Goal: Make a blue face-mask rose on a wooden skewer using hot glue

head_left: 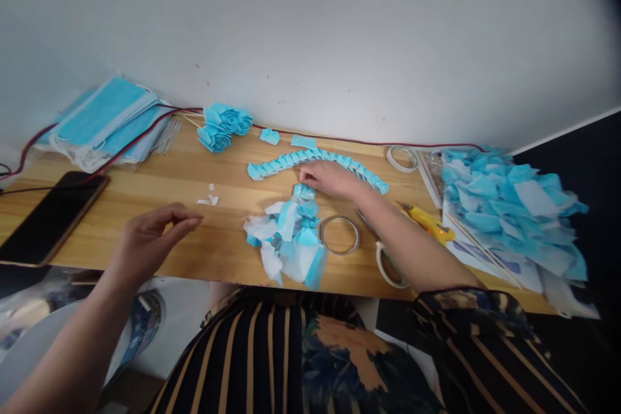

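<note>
Above the bare wood at the left, my left hand (155, 233) is closed, thumb and forefinger pressed together; anything between them is too small to make out. Small white scraps (212, 198) lie just beyond it. My right hand (325, 178) is closed, its fingertips at the top of a small folded blue fabric piece (305, 192). That piece adjoins a loose heap of blue and white fabric pieces (288, 233). Behind my right hand curves a long strip of overlapping blue folds (286, 160). A tape roll (323, 242) lies beside the heap.
Blue face masks (109, 116) and a phone (48, 217) lie left. Fabric roses (223, 126) stand near the wall. A yellow glue gun (429, 221), another tape roll (389, 156) and a big blue fabric pile (504, 200) are right. A red-black cable (363, 142) runs behind.
</note>
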`<action>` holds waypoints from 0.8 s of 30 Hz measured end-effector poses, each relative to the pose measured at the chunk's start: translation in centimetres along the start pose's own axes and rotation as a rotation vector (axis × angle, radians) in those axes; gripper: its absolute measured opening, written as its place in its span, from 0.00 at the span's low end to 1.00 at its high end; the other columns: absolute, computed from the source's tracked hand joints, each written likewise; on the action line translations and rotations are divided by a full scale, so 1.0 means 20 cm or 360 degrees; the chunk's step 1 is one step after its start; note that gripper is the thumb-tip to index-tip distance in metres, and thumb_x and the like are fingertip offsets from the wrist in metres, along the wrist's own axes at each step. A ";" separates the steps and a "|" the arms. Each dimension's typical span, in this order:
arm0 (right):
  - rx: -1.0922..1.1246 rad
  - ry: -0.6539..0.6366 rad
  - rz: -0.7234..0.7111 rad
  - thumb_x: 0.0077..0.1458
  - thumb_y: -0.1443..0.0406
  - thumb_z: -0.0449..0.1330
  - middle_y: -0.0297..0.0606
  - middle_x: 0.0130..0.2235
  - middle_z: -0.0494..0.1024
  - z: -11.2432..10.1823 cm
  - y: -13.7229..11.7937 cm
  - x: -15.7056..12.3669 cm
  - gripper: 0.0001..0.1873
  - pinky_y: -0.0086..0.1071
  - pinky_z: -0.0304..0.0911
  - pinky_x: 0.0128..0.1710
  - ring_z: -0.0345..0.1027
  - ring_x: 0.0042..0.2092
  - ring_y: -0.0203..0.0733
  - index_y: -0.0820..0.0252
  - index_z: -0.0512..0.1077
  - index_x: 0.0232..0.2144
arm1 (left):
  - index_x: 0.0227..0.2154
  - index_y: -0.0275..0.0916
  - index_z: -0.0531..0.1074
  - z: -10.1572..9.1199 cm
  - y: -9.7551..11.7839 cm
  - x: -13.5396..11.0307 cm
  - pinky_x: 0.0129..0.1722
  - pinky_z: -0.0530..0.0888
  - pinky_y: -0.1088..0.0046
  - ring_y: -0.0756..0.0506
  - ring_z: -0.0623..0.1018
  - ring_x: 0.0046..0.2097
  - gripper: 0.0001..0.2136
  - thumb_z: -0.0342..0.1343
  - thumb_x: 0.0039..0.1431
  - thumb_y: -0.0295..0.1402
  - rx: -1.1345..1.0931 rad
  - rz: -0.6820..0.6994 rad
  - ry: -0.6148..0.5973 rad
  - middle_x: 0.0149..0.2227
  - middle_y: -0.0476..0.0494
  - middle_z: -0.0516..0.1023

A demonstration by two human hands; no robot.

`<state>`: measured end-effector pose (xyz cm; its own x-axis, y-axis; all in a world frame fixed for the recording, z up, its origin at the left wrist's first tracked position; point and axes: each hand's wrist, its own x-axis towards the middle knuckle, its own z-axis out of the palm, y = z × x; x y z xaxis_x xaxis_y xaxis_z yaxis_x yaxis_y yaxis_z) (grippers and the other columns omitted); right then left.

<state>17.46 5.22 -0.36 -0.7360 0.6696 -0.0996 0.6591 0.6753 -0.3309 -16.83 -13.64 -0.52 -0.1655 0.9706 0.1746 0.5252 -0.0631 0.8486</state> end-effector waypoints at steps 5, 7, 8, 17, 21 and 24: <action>0.0137 0.0060 0.0105 0.62 0.68 0.57 0.36 0.39 0.83 -0.06 0.04 -0.04 0.08 0.30 0.54 0.36 0.71 0.38 0.40 0.57 0.76 0.36 | 0.22 0.45 0.77 0.09 0.14 0.11 0.32 0.72 0.69 0.43 0.78 0.31 0.15 0.62 0.56 0.48 -0.0141 0.0067 -0.0198 0.26 0.46 0.79; 0.0177 0.0082 0.0136 0.62 0.68 0.57 0.36 0.39 0.83 -0.07 0.05 -0.05 0.08 0.30 0.55 0.37 0.71 0.38 0.40 0.56 0.77 0.36 | 0.21 0.44 0.77 0.13 0.19 0.16 0.30 0.70 0.70 0.44 0.76 0.29 0.17 0.61 0.58 0.49 -0.0155 0.0122 -0.0256 0.24 0.46 0.77; 0.0186 0.0084 0.0143 0.62 0.67 0.57 0.36 0.40 0.84 -0.07 0.05 -0.05 0.09 0.30 0.55 0.37 0.72 0.38 0.41 0.56 0.78 0.37 | 0.20 0.43 0.76 0.15 0.21 0.17 0.29 0.69 0.71 0.45 0.75 0.28 0.18 0.61 0.58 0.49 -0.0163 0.0141 -0.0271 0.23 0.46 0.76; 0.0158 0.0010 -0.0045 0.62 0.67 0.58 0.35 0.39 0.82 0.01 0.03 -0.01 0.09 0.31 0.55 0.38 0.71 0.40 0.41 0.56 0.78 0.36 | 0.23 0.38 0.80 0.32 0.25 0.25 0.26 0.66 0.72 0.48 0.67 0.25 0.24 0.58 0.61 0.55 -0.0629 -0.0069 -0.0298 0.21 0.45 0.70; 0.0040 0.0029 -0.0086 0.62 0.69 0.57 0.37 0.38 0.81 0.02 0.00 -0.01 0.08 0.31 0.54 0.38 0.70 0.42 0.43 0.57 0.76 0.34 | 0.23 0.39 0.80 0.33 0.25 0.27 0.26 0.64 0.72 0.49 0.65 0.26 0.18 0.61 0.57 0.48 -0.0645 -0.0194 -0.0302 0.20 0.46 0.67; -0.0005 0.0008 -0.0085 0.62 0.69 0.55 0.40 0.39 0.81 0.01 -0.01 -0.02 0.08 0.32 0.54 0.38 0.70 0.42 0.43 0.57 0.75 0.34 | 0.24 0.40 0.81 0.32 0.24 0.27 0.27 0.62 0.73 0.49 0.64 0.27 0.11 0.64 0.52 0.43 -0.0576 -0.0280 -0.0284 0.21 0.47 0.68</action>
<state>17.55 4.81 -0.45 -0.7695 0.6340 -0.0773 0.6194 0.7112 -0.3324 -9.86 -7.21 1.28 -0.0628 0.9968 -0.0504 0.1706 0.0605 0.9835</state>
